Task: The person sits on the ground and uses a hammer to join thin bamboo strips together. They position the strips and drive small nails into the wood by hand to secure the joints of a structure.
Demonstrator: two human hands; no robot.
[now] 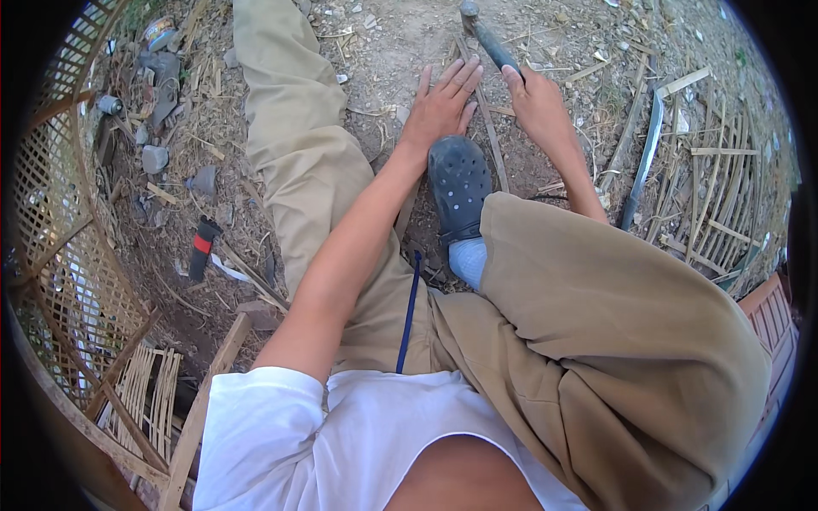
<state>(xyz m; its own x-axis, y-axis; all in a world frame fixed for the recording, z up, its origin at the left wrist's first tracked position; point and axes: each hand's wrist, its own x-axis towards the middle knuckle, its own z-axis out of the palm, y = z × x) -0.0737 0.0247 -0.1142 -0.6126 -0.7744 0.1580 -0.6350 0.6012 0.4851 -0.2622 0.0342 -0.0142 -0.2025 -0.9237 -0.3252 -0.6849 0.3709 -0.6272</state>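
Note:
My left hand lies flat on the ground with its fingers stretched out and slightly apart. Its fingertips meet a thin wooden strip that runs from beyond the hand back past my shoe. My right hand is closed around the handle of a hammer, whose head points away from me at the top edge. A dark clog on my bent leg stands between the hands, beside the strip. Whether the strip is pressed down by the left fingers, I cannot tell.
To the right lie a long curved blade and a slatted bamboo panel. On the left are a black-and-red handle-like object, stones, scraps and a woven lattice chair. A wooden bar is near my left elbow.

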